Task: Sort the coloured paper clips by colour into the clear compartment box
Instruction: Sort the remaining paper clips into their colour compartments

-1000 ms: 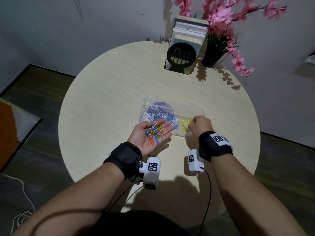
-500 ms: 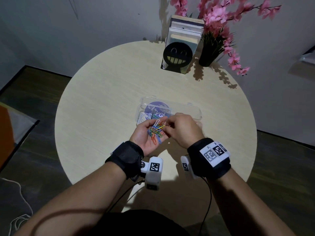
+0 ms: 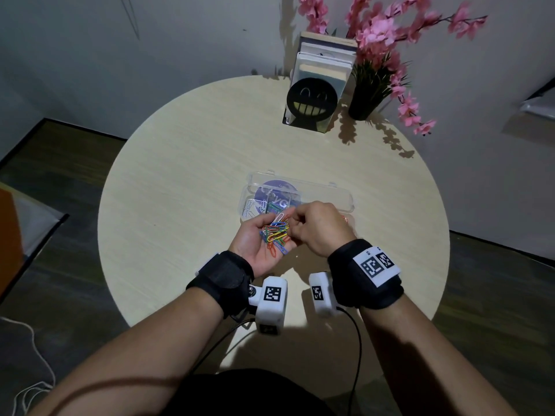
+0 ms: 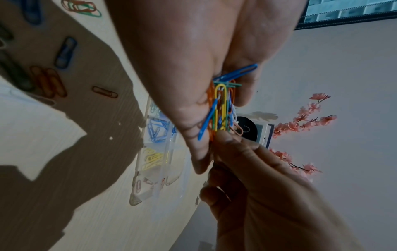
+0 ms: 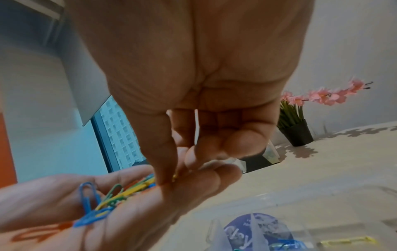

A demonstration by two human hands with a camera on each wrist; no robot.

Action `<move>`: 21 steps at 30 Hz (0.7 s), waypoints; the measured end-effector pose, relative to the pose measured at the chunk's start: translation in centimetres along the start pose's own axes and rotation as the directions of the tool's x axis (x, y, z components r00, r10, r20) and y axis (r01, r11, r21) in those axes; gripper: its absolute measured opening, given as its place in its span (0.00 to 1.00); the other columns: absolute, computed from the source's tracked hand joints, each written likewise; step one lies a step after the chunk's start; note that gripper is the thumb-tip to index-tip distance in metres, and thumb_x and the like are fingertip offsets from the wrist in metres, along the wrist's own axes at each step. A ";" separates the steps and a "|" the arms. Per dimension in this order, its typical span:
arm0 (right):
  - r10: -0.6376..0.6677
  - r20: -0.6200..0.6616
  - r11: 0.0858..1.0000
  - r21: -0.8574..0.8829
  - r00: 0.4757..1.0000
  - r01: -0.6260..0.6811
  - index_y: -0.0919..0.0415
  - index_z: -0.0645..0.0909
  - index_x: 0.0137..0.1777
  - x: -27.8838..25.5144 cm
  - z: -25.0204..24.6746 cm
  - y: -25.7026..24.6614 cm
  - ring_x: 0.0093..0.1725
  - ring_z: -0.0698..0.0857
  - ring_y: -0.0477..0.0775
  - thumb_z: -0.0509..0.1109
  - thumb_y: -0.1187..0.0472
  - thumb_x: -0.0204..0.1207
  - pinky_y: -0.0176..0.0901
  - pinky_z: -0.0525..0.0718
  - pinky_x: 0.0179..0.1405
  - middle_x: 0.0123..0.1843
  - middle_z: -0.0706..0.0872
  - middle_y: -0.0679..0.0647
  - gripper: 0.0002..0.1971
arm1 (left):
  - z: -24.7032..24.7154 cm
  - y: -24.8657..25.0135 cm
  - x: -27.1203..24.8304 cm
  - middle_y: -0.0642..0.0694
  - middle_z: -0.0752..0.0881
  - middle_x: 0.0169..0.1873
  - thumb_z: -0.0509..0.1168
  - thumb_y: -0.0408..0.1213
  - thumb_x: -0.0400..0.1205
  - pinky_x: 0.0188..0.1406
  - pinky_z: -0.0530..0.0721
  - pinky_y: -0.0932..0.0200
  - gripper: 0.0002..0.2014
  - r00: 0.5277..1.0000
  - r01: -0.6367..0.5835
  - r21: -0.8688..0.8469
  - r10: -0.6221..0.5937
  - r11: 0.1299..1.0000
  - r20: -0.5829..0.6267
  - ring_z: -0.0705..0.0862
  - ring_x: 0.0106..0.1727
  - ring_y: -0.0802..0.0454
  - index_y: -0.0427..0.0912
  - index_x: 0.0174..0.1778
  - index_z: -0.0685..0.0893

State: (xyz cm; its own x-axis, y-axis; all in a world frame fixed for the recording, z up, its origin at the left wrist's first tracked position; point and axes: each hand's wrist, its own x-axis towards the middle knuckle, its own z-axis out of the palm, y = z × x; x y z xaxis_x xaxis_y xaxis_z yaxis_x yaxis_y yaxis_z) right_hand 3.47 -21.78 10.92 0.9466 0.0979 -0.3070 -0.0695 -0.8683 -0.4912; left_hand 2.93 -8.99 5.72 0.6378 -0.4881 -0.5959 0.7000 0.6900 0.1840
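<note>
My left hand point(image 3: 255, 238) lies palm up over the near table, fingers relaxed, carrying a pile of mixed coloured paper clips point(image 3: 274, 234). My right hand point(image 3: 295, 225) is over that pile, thumb and forefinger pinching a yellow clip point(image 4: 222, 105) at its end. Just beyond both hands, the clear compartment box point(image 3: 330, 193) lies open. Its compartments hold white clips point(image 3: 249, 207), green clips point(image 3: 274, 207), blue clips point(image 4: 158, 129) and yellow clips point(image 4: 152, 158). My right hand hides much of the box in the head view.
Loose blue point(image 4: 65, 52) and orange clips point(image 4: 48, 81) lie on the round table point(image 3: 180, 175) under my left hand. At the far edge stand a smiley-face bookend with books point(image 3: 312, 103) and a black pot of pink flowers point(image 3: 365, 100).
My right hand left the box's yellow compartment, came left over my left palm and now pinches a clip in the pile. The left hand has barely moved.
</note>
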 end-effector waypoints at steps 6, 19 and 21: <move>-0.089 0.096 0.994 0.075 0.991 0.082 0.55 0.79 0.34 -0.3 -1.3 1.0 0.31 0.78 0.38 0.69 0.63 0.75 0.27 0.70 0.28 0.24 0.80 0.37 0.09 | -0.2 0.2 0.1 0.31 0.85 0.57 0.56 0.35 0.77 0.61 0.80 0.36 0.21 1.000 -0.002 0.011 0.002 1.000 -0.016 0.83 0.59 0.37 0.29 0.60 0.84; 0.367 -0.205 0.830 0.513 0.907 -0.220 0.55 0.76 0.25 2.7 -2.1 6.8 0.29 0.82 0.59 0.72 0.70 0.63 0.51 0.82 0.36 0.27 0.82 0.54 0.12 | -0.7 1.2 0.3 0.31 0.86 0.58 0.56 0.34 0.75 0.56 0.80 0.34 0.20 1.000 0.002 -0.046 0.000 0.999 0.031 0.87 0.54 0.31 0.30 0.60 0.82; 0.439 -0.183 0.831 0.455 0.880 -0.321 0.56 0.76 0.26 4.0 -0.9 7.4 0.33 0.86 0.64 0.70 0.68 0.63 0.49 0.86 0.36 0.29 0.84 0.55 0.10 | -0.8 1.2 0.3 0.32 0.86 0.59 0.55 0.35 0.77 0.57 0.80 0.34 0.20 0.999 0.002 -0.045 -0.001 0.999 0.035 0.87 0.56 0.31 0.30 0.60 0.82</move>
State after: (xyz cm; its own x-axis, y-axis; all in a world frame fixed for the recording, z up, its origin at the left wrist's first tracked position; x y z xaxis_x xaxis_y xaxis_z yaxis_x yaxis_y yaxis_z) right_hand 7.00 -28.30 6.79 0.8596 -0.3842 -0.3370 -0.5044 -0.5317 -0.6804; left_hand 3.69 -7.89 5.11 0.6480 -0.5069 -0.5685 0.6862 0.7124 0.1470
